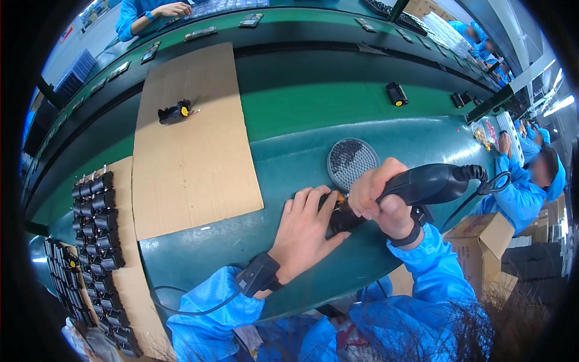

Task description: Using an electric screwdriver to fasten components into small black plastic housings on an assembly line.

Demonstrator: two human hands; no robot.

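Note:
My right hand (386, 202) is closed around a black corded electric screwdriver (431, 183), whose coiled cable runs off to the right. The tool slants down to the left, and its tip is hidden by my fingers. Under it, a black plastic part (345, 222) lies on the green bench. My left hand (304, 232) holds that part from the left, fingers along its far side and thumb on the near side. A bit of orange shows by the left fingertips. Just beyond both hands stands a round grey dish (353, 163) partly filled with small dark pieces, seemingly screws.
A cardboard sheet (193, 181) lies left, bearing one black assembly (175, 112). Rows of black assemblies (99, 241) fill the far left. A green conveyor (313, 102) carries more units (397, 94). Right are a co-worker's blue sleeve (509, 187) and an open carton (482, 241).

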